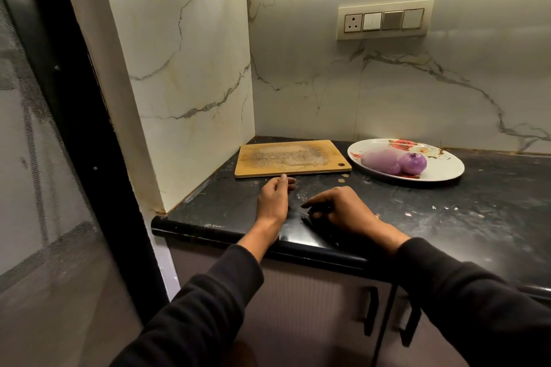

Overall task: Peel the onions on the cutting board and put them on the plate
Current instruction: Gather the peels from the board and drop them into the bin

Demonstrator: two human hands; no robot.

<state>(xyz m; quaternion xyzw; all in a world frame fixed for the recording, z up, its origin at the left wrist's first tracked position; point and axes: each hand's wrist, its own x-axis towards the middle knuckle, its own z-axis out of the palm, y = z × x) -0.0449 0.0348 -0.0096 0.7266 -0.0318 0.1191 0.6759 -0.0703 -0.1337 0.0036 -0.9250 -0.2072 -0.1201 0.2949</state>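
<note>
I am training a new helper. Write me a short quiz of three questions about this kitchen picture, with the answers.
1. True or false: an onion lies on the cutting board.
2. How many peeled onions are on the plate?
3. Which of the hands is nearer the board: A) left hand B) right hand?

Key: 1 false, the board is bare. 2 two. 3 A, its fingertips are at the board's front edge.
</note>
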